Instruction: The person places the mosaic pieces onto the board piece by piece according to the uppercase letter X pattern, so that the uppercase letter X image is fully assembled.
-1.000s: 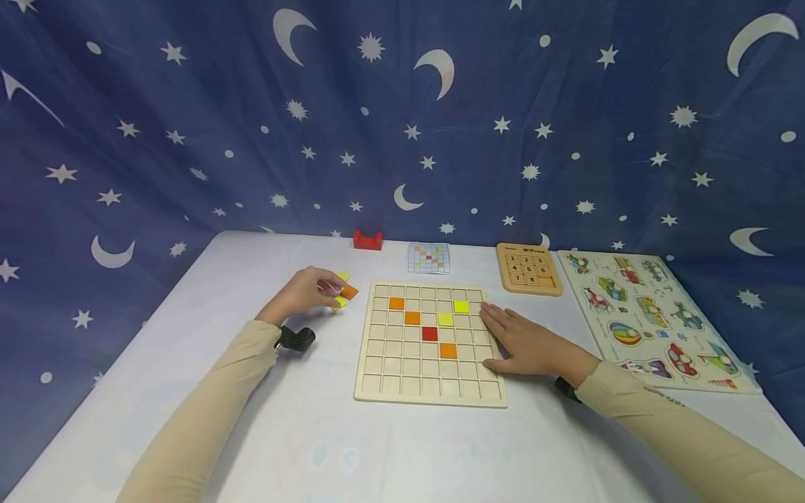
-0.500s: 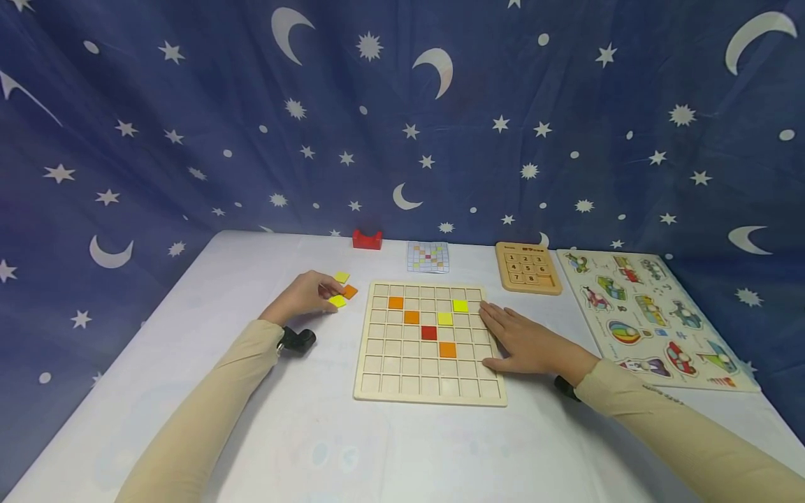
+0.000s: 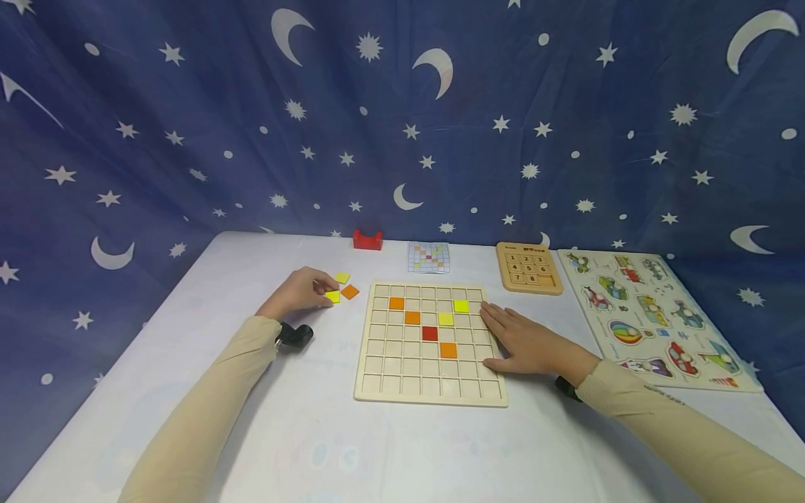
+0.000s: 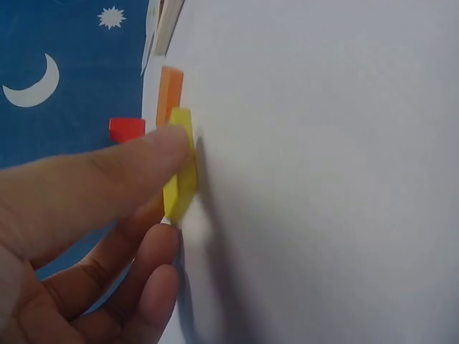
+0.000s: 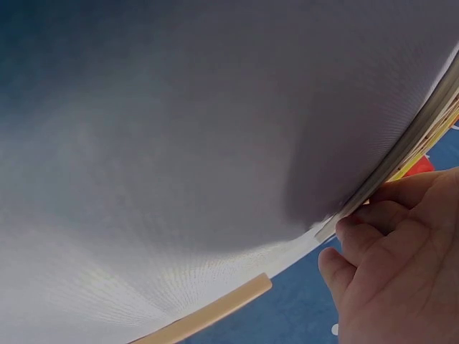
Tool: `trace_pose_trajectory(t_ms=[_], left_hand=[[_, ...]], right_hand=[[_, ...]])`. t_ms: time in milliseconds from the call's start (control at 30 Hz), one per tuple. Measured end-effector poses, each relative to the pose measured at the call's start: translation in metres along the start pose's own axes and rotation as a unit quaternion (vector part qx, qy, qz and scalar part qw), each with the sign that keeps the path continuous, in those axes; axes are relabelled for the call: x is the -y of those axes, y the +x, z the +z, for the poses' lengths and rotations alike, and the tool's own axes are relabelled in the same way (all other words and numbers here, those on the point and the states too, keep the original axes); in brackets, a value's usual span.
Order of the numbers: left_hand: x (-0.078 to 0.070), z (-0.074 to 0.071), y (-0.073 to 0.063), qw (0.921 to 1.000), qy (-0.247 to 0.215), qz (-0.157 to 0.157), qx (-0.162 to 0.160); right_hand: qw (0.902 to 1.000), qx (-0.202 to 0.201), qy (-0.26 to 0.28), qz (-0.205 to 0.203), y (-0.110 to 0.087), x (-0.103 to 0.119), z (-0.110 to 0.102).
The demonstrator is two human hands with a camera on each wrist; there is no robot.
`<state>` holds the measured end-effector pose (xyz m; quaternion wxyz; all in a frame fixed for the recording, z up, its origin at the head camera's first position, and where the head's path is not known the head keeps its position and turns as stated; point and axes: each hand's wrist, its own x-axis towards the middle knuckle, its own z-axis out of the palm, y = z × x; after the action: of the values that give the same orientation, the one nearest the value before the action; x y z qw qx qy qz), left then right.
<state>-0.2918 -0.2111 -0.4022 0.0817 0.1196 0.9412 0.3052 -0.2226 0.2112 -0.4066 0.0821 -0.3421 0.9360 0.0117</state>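
Note:
My left hand (image 3: 303,290) pinches a yellow square tile (image 4: 181,197) between thumb and fingers, left of the board, with the tile on edge in the left wrist view. Just past the fingertips lie an orange tile (image 3: 349,292) and a second yellow tile (image 3: 342,277). The wooden grid board (image 3: 402,384) holds orange tiles (image 3: 448,351), yellow tiles (image 3: 461,306) and a red tile (image 3: 430,334) that form diagonals. My right hand (image 3: 518,340) rests along the board's right edge, fingers extended; in the right wrist view its fingertips (image 5: 351,229) meet the board's side.
Behind the board lies a small pattern card (image 3: 429,258), with a red holder (image 3: 367,240) to its left. A wooden number puzzle (image 3: 530,269) and a large picture puzzle board (image 3: 660,318) lie to the right. A starry blue curtain (image 3: 352,181) hangs behind the table.
My left hand has drawn a yellow tile slightly left, away from the orange one, and the other yellow tile is now more visible. My right hand has stayed in place.

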Motion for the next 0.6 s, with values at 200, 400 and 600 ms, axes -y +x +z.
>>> trace_pose_trajectory(t_ms=[200,400,600], left_hand=[[-0.007,0.004,0.007,0.9998,-0.006,0.018,0.01],[-0.014,0.01,0.014,0.9997,0.0,0.025,0.009],[-0.022,0.014,0.019,0.9996,0.007,0.026,0.009]], right_hand=[[1.0,-0.002,-0.002,-0.002,-0.001,0.0,0.0],[1.0,-0.003,0.0,-0.002,-0.001,0.0,0.0],[1.0,-0.004,-0.002,-0.002,-0.001,-0.001,0.0]])
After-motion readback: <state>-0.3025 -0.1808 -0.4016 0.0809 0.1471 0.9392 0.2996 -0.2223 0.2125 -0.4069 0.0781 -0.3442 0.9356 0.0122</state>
